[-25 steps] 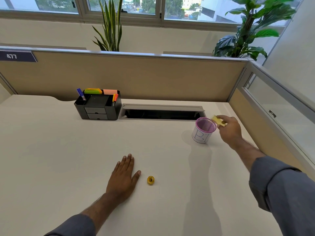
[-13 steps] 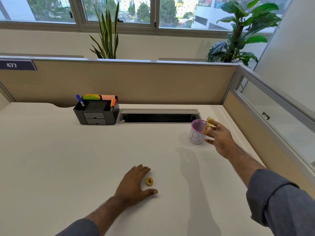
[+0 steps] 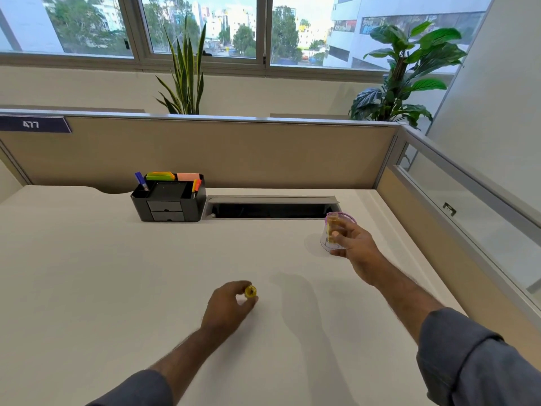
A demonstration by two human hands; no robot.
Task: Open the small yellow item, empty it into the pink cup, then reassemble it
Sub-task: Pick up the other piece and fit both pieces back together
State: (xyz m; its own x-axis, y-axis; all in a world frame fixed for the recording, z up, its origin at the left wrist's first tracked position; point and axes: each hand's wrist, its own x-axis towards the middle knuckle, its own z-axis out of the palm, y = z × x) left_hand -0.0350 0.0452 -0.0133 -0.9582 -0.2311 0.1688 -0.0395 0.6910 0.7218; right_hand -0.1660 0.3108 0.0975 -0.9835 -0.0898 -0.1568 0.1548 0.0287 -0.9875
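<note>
My right hand (image 3: 355, 244) holds a small translucent yellow container body (image 3: 332, 228) upright between thumb and fingers, just in front of the pink-rimmed white cup (image 3: 347, 215), which it partly hides. The cup stands on the white desk (image 3: 117, 273) at the right, near the cable slot. My left hand (image 3: 228, 306) pinches the small round yellow cap (image 3: 251, 292) between fingertips and thumb at the desk's middle front. Whether the cap is lifted off the desk I cannot tell.
A black desk organiser (image 3: 168, 200) with markers and sticky notes stands at the back centre-left. A recessed cable slot (image 3: 270, 208) runs beside it. Beige partition walls (image 3: 234, 153) close the back and right sides. Plants stand behind the partition.
My right hand has drawn the yellow container back from over the cup and turned it upright. My left hand moved from lying flat to closing its fingers on the cap.
</note>
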